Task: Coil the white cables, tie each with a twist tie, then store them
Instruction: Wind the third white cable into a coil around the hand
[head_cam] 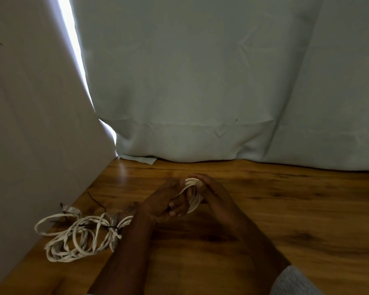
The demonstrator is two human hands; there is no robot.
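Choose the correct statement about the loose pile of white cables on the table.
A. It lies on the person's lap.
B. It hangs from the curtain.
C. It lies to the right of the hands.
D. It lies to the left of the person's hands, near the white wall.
D. The pile of white cables rests on the wooden table left of the left hand, close to the wall.

A wooden table (pixel 285 209) with dark grain streaks fills the lower view. Behind its far edge hangs a pale curtain (pixel 222 81), hem touching the table. Along its left edge stands a white panel (pixel 30 124), possibly a wall.
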